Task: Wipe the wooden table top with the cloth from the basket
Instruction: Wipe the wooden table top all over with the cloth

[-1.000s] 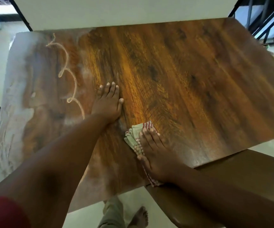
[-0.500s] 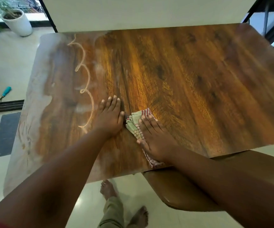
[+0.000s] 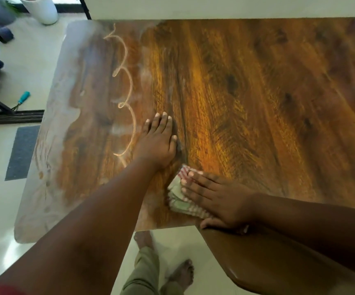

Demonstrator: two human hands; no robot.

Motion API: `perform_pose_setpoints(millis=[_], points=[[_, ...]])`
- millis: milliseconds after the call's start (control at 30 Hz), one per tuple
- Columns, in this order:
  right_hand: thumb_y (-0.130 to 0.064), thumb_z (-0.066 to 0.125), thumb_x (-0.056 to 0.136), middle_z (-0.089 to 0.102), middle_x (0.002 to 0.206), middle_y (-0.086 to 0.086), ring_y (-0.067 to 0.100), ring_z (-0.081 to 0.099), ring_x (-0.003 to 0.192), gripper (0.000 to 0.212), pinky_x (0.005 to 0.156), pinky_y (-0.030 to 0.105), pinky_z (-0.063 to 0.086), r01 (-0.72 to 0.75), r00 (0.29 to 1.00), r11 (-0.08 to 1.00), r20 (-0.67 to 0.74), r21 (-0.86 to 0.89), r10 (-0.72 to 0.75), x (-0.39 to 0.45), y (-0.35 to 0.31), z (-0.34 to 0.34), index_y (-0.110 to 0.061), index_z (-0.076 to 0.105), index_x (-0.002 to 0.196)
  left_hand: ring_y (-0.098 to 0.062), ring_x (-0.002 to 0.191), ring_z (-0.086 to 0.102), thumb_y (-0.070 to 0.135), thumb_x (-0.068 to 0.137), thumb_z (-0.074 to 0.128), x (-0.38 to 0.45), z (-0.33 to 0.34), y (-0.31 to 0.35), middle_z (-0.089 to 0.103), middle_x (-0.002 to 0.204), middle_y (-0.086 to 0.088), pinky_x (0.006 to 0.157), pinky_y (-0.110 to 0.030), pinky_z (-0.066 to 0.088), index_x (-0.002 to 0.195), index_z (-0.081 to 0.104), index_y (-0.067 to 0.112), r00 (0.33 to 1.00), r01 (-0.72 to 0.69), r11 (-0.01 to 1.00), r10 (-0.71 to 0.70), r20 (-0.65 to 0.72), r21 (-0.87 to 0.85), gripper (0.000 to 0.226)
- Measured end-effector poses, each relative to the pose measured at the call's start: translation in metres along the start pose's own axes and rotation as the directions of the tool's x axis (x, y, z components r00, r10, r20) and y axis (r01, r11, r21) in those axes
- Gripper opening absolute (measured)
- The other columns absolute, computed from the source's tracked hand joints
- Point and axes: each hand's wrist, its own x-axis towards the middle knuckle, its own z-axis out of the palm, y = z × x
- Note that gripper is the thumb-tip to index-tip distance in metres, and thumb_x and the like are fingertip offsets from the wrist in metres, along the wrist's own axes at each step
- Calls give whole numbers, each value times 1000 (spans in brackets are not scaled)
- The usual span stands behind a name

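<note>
The wooden table top [image 3: 257, 92] fills most of the view, glossy brown on the right and hazy with whitish smears and a curly dust line on its left part. A folded cloth [image 3: 177, 193], green and white with red stripes, lies near the table's front edge. My right hand [image 3: 212, 199] presses flat on the cloth with straight fingers pointing left. My left hand [image 3: 157, 143] rests flat on the wood just above and left of the cloth, fingers straight. The basket is not in view.
A brown chair seat [image 3: 257, 262] sits under my right forearm at the table's front edge. My bare feet [image 3: 180, 273] stand on the pale floor below. A white planter [image 3: 42, 9], a dark mat [image 3: 21, 152] and a teal-handled tool [image 3: 22, 99] lie to the left.
My right hand has slid the cloth back toward the front edge and turned its fingers leftward. The left hand stays flat on the wood. The view has shifted to the right.
</note>
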Motion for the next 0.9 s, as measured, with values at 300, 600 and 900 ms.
perform_pose_setpoints(millis=[300, 600, 900], points=[[-60, 26, 97, -1, 155, 7, 27, -8, 145, 74, 118, 43, -1, 91, 996, 995, -21, 41, -90, 35, -13, -8, -14, 7, 152, -19, 148, -10, 37, 101, 18, -1, -4, 2, 0, 162, -6, 119, -36, -9, 153, 5, 10, 1000, 8, 1000, -8, 3, -9, 60], [-55, 27, 101, 14, 158, 3, 23, 3, 147, 64, 118, 39, -1, 178, 984, 984, -18, -4, -178, 2, 15, -2, -19, 15, 153, -18, 147, -12, 38, 101, 15, -2, -2, 0, -3, 162, -5, 118, -35, -12, 153, 3, 11, 1000, 6, 999, -5, 17, -32, 60], [-45, 29, 102, 20, 157, 0, 21, 1, 147, 55, 118, 40, 7, 378, 923, 921, -35, -91, -382, 52, -11, -9, -19, 26, 151, -19, 148, -11, 40, 98, 12, 1, 2, 0, -1, 162, -5, 118, -36, -11, 153, 4, 10, 1000, 2, 1000, -1, 18, -20, 63]])
